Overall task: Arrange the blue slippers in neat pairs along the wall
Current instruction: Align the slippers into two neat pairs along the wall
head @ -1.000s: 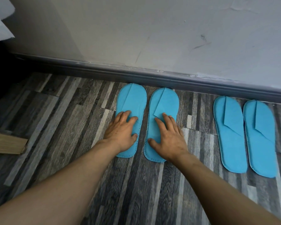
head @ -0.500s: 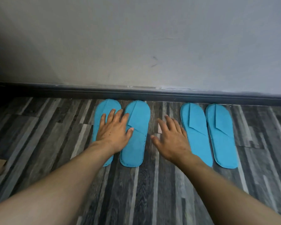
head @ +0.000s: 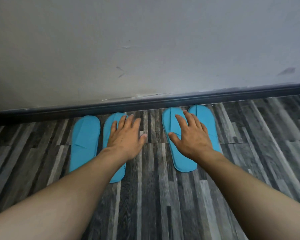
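I see my left hand [head: 126,138] flat and open over the left slippers [head: 84,141]. My right hand [head: 193,137] lies spread on the right slippers [head: 184,161], holding nothing.

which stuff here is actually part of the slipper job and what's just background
Part of the job:
- left pair of blue slippers, by the skirting
- right pair of blue slippers, by the skirting
- left hand, flat over the left pair's inner slipper
- right hand, flat over the right pair
- wall, the line to follow

Just there:
- dark skirting board
- grey wood-pattern floor
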